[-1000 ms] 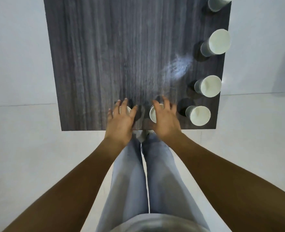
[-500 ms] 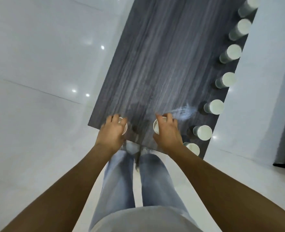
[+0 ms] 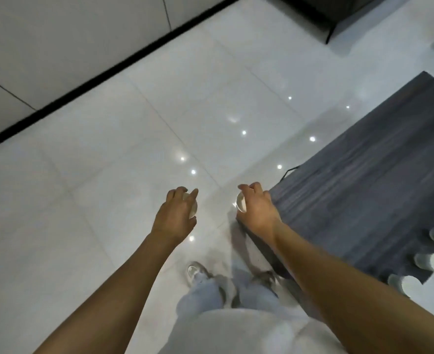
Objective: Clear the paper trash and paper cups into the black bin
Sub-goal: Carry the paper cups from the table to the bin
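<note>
Currently you grip one paper cup (image 3: 193, 206) in your left hand (image 3: 175, 217) and another cup (image 3: 241, 202) in your right hand (image 3: 257, 210), both carried off the table (image 3: 364, 180) over the floor (image 3: 124, 159), presumably bin-bound; three cups (image 3: 430, 261) wait on the table's edge.

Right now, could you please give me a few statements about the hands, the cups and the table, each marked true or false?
1. Each hand holds a paper cup. True: the left hand grips one cup and the right hand another cup.
2. The left hand is over the table. False: it is over the white floor, left of the table.
3. Several cups stand at the table's right edge. True: three show there.
4. The black bin stands between the hands. False: only floor shows there.
</note>
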Available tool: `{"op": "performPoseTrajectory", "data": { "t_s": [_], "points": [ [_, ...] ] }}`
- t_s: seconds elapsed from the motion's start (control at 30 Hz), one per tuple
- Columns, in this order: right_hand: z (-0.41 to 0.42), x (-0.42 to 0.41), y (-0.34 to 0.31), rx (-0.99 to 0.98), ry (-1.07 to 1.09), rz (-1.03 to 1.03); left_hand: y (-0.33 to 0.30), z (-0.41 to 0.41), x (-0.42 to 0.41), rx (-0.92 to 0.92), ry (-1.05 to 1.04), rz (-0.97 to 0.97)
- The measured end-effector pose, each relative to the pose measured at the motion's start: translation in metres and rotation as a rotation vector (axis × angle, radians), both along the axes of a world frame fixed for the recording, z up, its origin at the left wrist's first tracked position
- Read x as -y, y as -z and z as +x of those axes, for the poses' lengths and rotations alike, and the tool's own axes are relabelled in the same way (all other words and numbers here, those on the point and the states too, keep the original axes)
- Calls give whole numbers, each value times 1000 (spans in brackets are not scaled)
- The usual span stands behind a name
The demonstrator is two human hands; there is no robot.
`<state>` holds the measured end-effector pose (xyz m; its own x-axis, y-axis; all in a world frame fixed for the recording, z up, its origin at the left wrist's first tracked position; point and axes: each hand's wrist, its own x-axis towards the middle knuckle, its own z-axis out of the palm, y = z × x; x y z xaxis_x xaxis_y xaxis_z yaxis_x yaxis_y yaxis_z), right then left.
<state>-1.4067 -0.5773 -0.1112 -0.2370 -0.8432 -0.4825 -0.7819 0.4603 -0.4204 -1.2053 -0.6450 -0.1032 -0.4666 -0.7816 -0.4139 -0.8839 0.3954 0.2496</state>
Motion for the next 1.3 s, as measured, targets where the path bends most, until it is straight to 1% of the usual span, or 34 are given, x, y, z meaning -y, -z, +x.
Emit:
{"op": "performPoseTrajectory", "data": {
  "t_s": [0.27,0.37,0.53,0.7,0.9,1.07,1.2,1.3],
  "points": [
    [216,117,-37,22,-404,-146,-55,215,46,-94,-451,-47],
    [290,149,-46,28,-554,-170,-67,281,51,-101,-602,-74],
    [396,202,-58,54,-774,-199,-77,374,62,-95,-797,-64],
    [492,273,-63,35,-947,-179,-85,464,103,-86,-932,-78],
    [618,381,-76,29,-1071,-199,-102,581,189,-63,-1085,-127],
    [722,446,-89,40,-1153,-197,-110,670,241,-67,-1173,-156],
    [805,484,-88,36,-1236,-181,-101,745,266,-97,-1215,-156],
    [875,516,-81,31,-1240,-181,-92,811,290,-127,-1231,-162]
  ]
}}
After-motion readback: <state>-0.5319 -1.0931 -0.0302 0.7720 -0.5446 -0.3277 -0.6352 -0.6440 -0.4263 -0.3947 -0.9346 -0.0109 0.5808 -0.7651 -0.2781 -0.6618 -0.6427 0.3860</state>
